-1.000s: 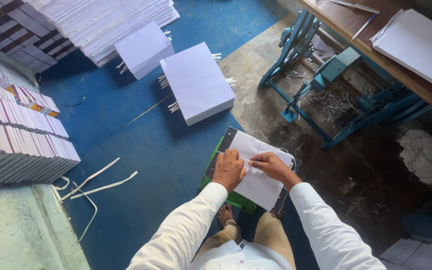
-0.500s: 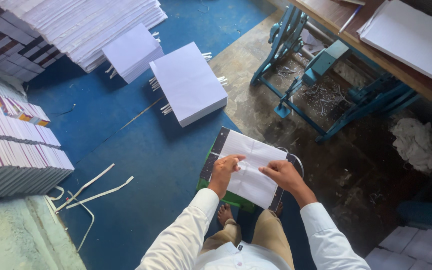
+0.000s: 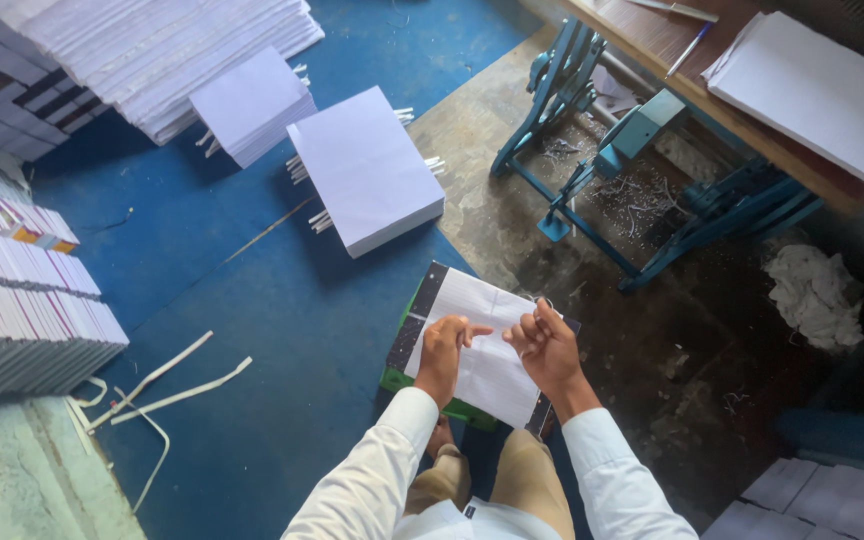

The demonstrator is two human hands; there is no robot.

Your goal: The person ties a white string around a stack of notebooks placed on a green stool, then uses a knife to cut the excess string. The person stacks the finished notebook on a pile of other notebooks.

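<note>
While the left hand (image 3: 444,345) presses curled fingers on the ruled sheet (image 3: 482,350), the right hand (image 3: 544,345) pinches its middle; the sheet lies on a green board (image 3: 404,378) under both hands.

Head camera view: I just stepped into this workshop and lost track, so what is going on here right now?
A seated person in white sleeves works over a sheet of ruled paper lying on a dark board with a green edge at their knees. The left hand presses on the sheet with a finger extended; the right hand pinches at its middle. Two white paper stacks sit ahead on the blue floor mat, and a blue metal machine stands to the right.
</note>
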